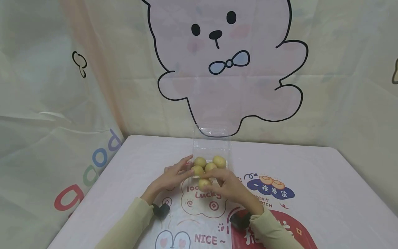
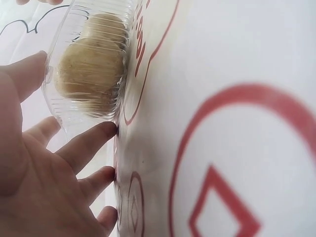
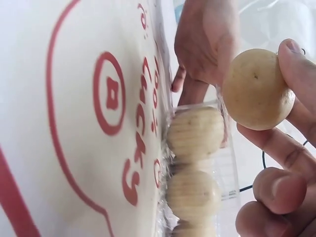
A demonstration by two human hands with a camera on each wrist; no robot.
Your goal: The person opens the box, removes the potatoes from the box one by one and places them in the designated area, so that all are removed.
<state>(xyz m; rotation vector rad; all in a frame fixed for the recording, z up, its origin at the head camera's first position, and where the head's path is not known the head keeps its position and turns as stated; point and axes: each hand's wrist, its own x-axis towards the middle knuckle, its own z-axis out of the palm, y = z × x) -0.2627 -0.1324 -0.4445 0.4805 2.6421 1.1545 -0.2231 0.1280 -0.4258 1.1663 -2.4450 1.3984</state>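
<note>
A clear plastic box (image 3: 229, 170) with ribbed walls stands on the table, its hinged lid (image 1: 212, 143) raised at the back. Several round yellow fruits (image 1: 200, 162) lie inside it. My right hand (image 1: 231, 186) pinches one more yellow fruit (image 3: 256, 89) between thumb and fingertips; in the head view this fruit shows just in front of the box's near edge, and from the right wrist it appears above the rim. At the box's left side is my left hand (image 1: 172, 177), fingers spread, thumb at the rim and another fingertip low by the wall (image 2: 81, 111).
The white table covering (image 1: 298, 166) carries printed drawings and lettering, with a red patch (image 1: 289, 224) at the front right. Behind the table hangs a curtain (image 1: 267, 100) with a large bear drawing. Each wrist wears a dark device (image 1: 161, 211).
</note>
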